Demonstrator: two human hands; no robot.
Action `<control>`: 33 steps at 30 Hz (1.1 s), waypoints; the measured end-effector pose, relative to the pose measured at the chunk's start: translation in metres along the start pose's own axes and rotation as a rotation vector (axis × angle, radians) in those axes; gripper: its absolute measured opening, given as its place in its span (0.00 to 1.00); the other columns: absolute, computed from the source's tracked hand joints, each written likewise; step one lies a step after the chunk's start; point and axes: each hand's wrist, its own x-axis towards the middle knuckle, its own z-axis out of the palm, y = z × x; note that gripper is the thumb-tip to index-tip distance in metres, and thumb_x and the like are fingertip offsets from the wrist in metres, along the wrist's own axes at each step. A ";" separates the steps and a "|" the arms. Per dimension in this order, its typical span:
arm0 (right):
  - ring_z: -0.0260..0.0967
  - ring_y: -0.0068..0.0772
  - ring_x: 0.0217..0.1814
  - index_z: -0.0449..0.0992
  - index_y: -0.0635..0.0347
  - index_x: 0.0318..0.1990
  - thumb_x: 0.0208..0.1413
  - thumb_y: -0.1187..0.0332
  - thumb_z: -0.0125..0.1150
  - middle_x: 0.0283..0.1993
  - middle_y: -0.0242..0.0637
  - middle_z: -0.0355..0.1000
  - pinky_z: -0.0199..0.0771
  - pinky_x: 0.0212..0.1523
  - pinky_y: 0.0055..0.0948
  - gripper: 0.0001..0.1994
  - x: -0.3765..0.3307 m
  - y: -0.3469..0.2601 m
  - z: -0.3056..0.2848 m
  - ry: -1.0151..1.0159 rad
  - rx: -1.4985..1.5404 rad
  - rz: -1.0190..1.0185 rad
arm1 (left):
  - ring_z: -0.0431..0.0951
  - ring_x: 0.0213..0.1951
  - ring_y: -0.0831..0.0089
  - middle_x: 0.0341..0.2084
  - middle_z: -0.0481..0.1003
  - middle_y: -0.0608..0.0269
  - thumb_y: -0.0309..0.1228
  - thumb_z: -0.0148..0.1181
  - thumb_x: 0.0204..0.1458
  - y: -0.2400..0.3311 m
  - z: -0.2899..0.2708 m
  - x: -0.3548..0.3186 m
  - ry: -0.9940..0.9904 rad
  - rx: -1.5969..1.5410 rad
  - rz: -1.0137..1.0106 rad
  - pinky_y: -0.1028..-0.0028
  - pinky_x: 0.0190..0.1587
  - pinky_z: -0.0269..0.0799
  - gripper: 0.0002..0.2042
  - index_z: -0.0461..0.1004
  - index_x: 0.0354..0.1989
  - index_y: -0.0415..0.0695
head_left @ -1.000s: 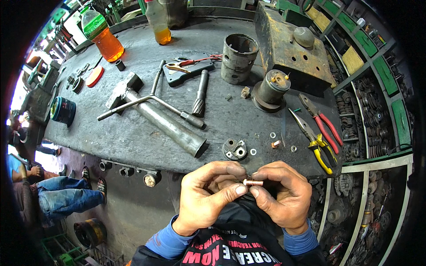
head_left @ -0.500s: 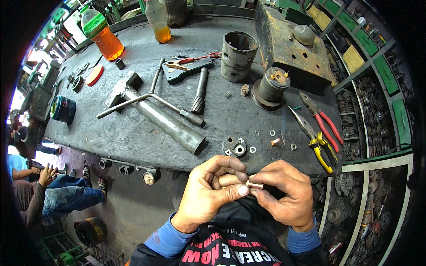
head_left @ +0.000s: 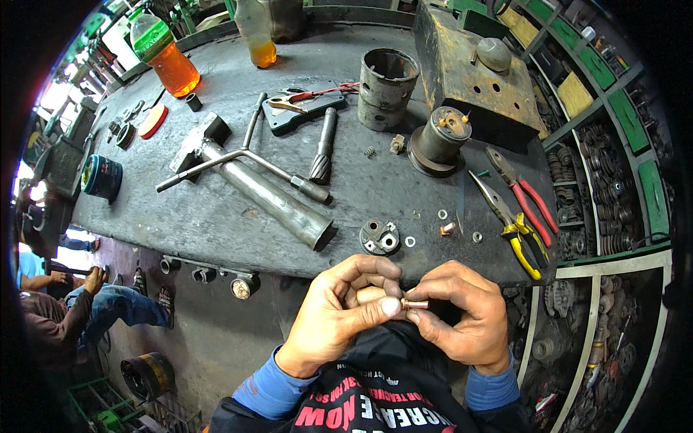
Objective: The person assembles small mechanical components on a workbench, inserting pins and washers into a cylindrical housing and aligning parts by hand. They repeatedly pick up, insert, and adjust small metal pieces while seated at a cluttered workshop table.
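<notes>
Small copper bolt (head_left: pixel 415 304) pinched by fingers of left hand (head_left: pixel 339 314) & right hand (head_left: pixel 462 317), off table (head_left: pixel 216 216) edge; could be dropped if grip slips.

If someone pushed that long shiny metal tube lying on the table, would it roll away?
Probably a little. The metal tube is round and lies on its side, so a sideways push could roll it. But the T-shaped wrench lies across it and a blocky piece sits at its far end, which would likely stop it. It looks like thick steel, so probably heavy.
</notes>
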 end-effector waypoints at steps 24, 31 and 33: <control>0.80 0.37 0.36 0.83 0.63 0.41 0.46 0.80 0.78 0.36 0.41 0.79 0.80 0.36 0.31 0.14 -0.006 -0.003 0.001 0.016 -0.059 0.007 | 0.85 0.49 0.68 0.41 0.76 0.62 0.15 0.68 0.58 0.001 0.004 -0.001 0.016 0.011 -0.011 0.73 0.55 0.83 0.21 0.70 0.58 0.34; 0.79 0.35 0.35 0.83 0.63 0.41 0.46 0.79 0.78 0.36 0.41 0.79 0.79 0.35 0.31 0.14 -0.011 0.001 0.001 0.055 -0.063 -0.023 | 0.84 0.49 0.69 0.41 0.75 0.62 0.14 0.68 0.58 0.002 0.014 -0.002 0.046 0.113 0.032 0.74 0.55 0.82 0.20 0.70 0.58 0.33; 0.78 0.32 0.33 0.83 0.63 0.40 0.47 0.76 0.78 0.35 0.41 0.80 0.78 0.34 0.29 0.13 -0.014 0.004 0.002 0.081 -0.089 -0.047 | 0.84 0.49 0.69 0.41 0.75 0.62 0.13 0.67 0.58 0.003 0.017 -0.002 0.046 0.132 0.036 0.74 0.54 0.82 0.20 0.70 0.58 0.33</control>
